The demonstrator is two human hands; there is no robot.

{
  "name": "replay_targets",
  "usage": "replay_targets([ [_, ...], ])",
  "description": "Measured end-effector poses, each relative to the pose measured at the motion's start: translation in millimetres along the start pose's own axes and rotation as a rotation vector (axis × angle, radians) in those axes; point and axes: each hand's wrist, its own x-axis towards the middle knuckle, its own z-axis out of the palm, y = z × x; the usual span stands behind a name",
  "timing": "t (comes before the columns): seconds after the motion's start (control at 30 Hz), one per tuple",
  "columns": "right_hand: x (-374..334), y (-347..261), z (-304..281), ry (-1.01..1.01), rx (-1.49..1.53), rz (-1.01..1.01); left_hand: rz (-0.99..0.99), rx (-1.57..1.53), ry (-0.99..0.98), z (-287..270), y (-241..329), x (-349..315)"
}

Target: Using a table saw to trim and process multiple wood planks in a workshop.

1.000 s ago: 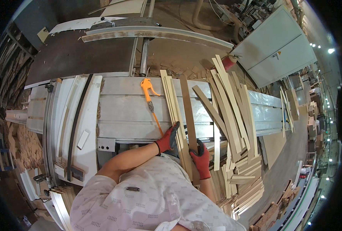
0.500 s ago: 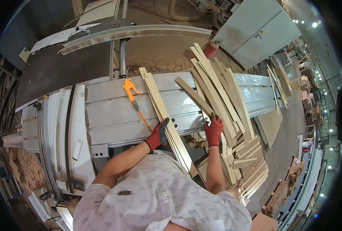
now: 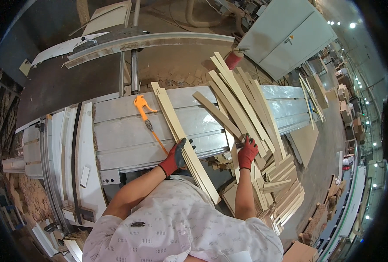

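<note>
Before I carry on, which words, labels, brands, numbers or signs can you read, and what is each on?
No text is legible.
Small yellow sign on the pale grey metal cabinet: too small to read.
White patterned fabric shirt: its small grey marks are unreadable.

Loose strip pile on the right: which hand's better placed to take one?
Right, likely: the right hand is at the loose strip pile, while the left hand is occupied gripping the pale strip bundle further left.
</note>
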Motion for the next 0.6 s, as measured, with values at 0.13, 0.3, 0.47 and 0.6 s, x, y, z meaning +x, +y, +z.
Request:
replay_targets([
  [0.13, -0.9, 18.1, 1.6, -0.081, 0.104, 0.010, 0.044, -0.106, 0.020, 11.8, 3.6, -8.4],
  [0.3, 4.7, 28.3, -12.8, -0.048, 0.148, -0.056, 0.062, -0.084, 0.010, 6.2, -0.1, -1.5],
  [0.47, 10.4, 37.9, -23.8, -0.120, 0.334, -0.027, 0.018, -0.066, -0.009, -2.4, -1.3, 3.6],
  [0.6, 6.8, 23.8, -52.3, 0.113, 0.389, 0.073, -0.015, -0.045, 0.004, -7.8, -1.6, 7.1],
])
